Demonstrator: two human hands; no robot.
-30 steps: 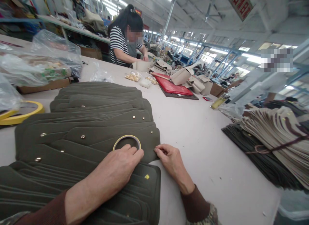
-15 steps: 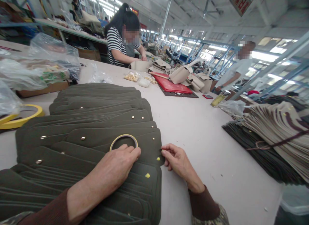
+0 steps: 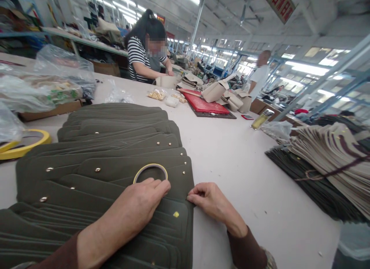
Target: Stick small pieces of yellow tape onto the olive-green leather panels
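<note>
My left hand [image 3: 144,201] is closed around a thin roll of yellow tape [image 3: 150,165], held above overlapping dark green panels [image 3: 115,165]. My right hand [image 3: 212,201] has thumb and forefinger pinched together at the right edge of these panels; what lies between the fingertips is too small to make out. Gold studs [image 3: 97,169] show on several panels. A small yellow tape piece [image 3: 176,214] sticks to a nearer panel, left of my right fingertips.
Larger yellow tape rolls [image 3: 37,140] lie at the left beside plastic bags [image 3: 37,88]. Across the table, a co-worker in a striped shirt [image 3: 137,55] handles beige pieces. A red board [image 3: 206,102], a bottle [image 3: 261,119] and a tied stack of panels [image 3: 326,157] are farther right.
My right hand has moved down and slightly left onto the panel edge. The yellow piece that showed there is no longer visible. The person in white at the back has moved left.
</note>
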